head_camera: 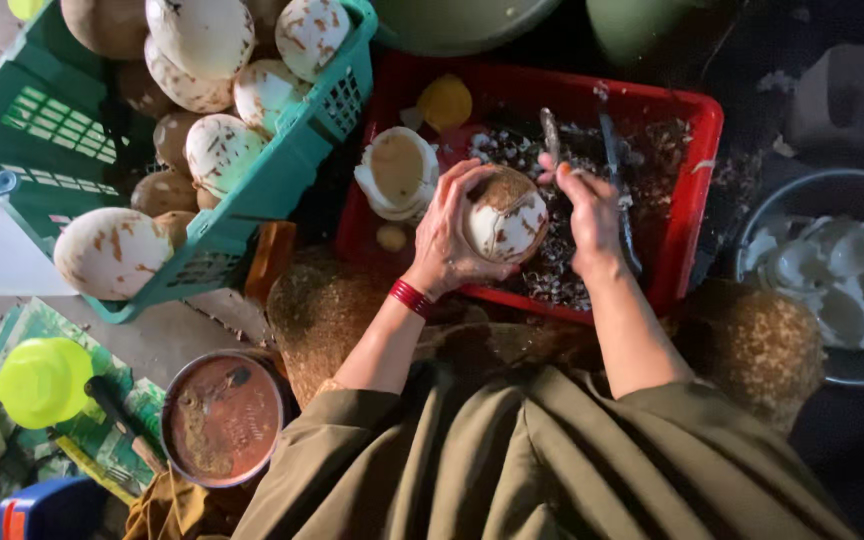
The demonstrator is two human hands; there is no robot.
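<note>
Green basket crowds left; red tray centre stays open.

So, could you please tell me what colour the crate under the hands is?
Red, seen in the head view: the crate.

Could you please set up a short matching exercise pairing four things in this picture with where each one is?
Things:
1. partly peeled coconut
2. heap of peeled coconuts
3. white coconut pieces
4. brown shavings

Places:
A. in the metal bowl at far right
B. in the red tray
C. cupped in the left hand
D. in the green basket

Pairs: 1-C, 2-D, 3-A, 4-B. The right hand works a tool against the coconut.
</note>
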